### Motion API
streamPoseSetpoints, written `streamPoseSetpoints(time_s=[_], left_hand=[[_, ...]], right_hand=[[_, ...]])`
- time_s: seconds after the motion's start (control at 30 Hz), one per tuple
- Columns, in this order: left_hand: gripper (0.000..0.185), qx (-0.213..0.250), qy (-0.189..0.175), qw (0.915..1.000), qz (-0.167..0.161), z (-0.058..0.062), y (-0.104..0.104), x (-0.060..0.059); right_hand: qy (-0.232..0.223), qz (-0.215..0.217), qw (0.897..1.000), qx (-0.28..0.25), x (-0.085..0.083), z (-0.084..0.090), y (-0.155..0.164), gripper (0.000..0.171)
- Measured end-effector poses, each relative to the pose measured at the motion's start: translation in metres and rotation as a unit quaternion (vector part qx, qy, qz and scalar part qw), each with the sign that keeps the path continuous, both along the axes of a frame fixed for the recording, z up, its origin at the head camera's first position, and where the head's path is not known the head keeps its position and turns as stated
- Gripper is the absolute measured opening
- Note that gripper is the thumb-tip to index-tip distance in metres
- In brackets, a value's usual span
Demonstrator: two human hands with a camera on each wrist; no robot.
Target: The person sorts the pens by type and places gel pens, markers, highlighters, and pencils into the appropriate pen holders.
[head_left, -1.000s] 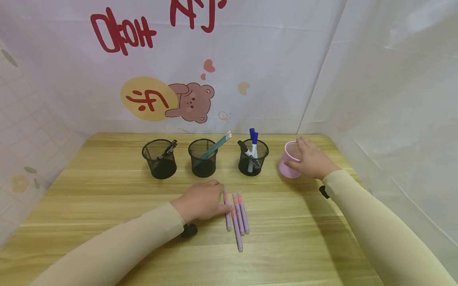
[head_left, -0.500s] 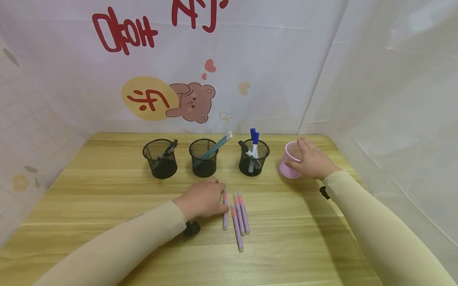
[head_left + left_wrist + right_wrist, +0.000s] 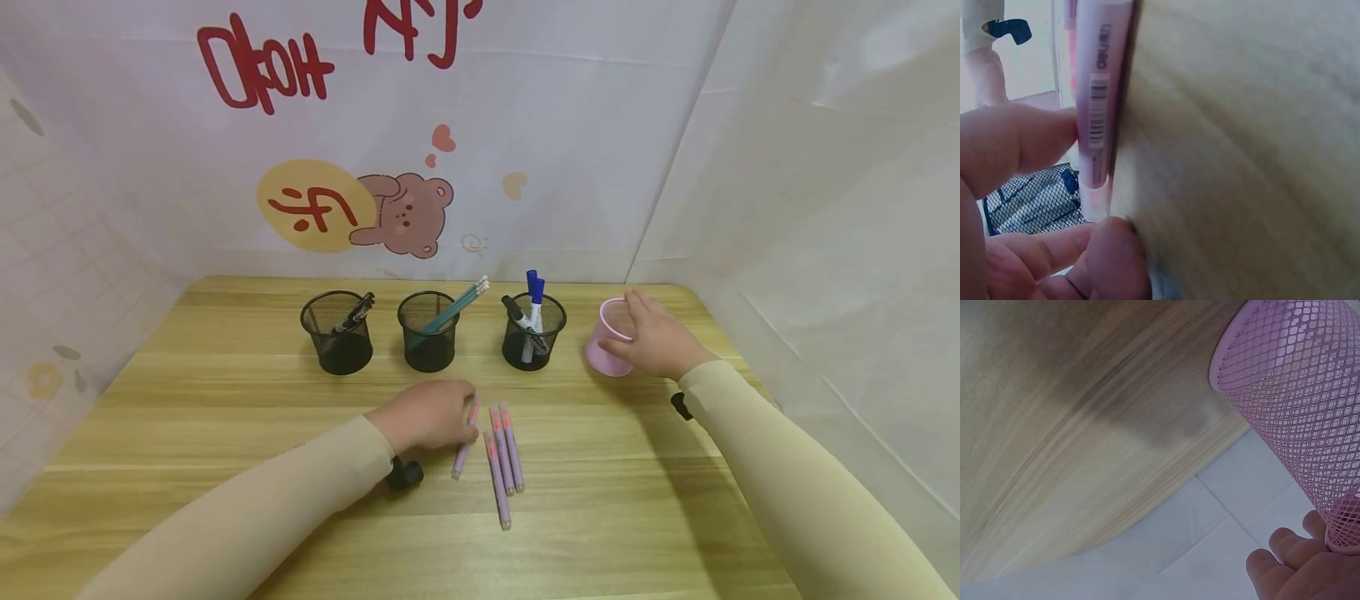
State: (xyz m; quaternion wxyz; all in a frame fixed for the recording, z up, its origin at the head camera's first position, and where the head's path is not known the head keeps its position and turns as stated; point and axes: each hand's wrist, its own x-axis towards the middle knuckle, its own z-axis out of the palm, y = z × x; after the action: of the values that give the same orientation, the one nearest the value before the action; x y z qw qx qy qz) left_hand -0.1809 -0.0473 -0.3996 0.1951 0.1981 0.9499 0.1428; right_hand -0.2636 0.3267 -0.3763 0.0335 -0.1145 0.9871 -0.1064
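Left hand (image 3: 423, 414) pinches a purple pen (image 3: 463, 442) on the table; right hand (image 3: 654, 337) cups the pink holder (image 3: 603, 346).

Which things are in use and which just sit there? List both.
In use: left hand pinching a purple pen; right hand gripping the pink mesh cup; three more purple pens.
Lying about: three black mesh cups with their pens.

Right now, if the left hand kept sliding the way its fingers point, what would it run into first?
The left hand, pinching one purple pen, points right across the table. It would probably meet the three other purple pens lying just beside it first. Depth is hard to judge from the head view.
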Motion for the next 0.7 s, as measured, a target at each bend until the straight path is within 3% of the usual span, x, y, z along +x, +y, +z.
streamPoseSetpoints(time_s=[0.3, 0.7], left_hand=[[0.065, 0.047, -0.03, 0.9985, 0.0, -0.0038, -0.0033, -0.0078], [0.055, 0.071, -0.036, 0.9968, 0.013, -0.0045, -0.0051, -0.0087]], right_hand=[[0.0, 0.002, 1.0, -0.002, -0.0001, -0.0008, 0.0007, 0.11], [0.007, 0.001, 1.0, -0.003, -0.0017, -0.0029, 0.0031, 0.111]])
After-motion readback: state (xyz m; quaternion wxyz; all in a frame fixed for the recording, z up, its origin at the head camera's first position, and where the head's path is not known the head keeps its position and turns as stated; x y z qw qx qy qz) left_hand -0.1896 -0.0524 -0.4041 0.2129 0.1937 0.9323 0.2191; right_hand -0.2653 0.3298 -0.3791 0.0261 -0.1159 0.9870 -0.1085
